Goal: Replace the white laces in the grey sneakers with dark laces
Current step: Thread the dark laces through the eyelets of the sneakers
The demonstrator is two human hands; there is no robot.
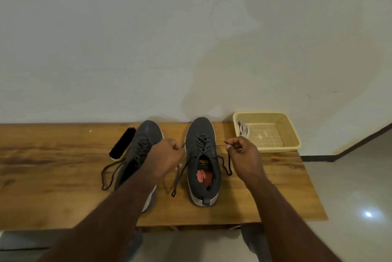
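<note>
Grey sneakers (202, 162), two; brush (123, 143), basket (267, 132), one each.

Open wooden table (53, 177) surface left of the black-bristled shoe brush (122, 143) and along the near edge. Narrow lane between the two grey knit sneakers (202, 160), crossed by a loose dark lace end (178, 179). Right side blocked by the yellow perforated plastic basket (291, 132), holding bundled white laces (243, 128). Wall close behind.

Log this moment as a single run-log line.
left hand: pinches dark lace end | right hand: pinches other end | right sneaker: laced, untied | white laces: in basket
</note>
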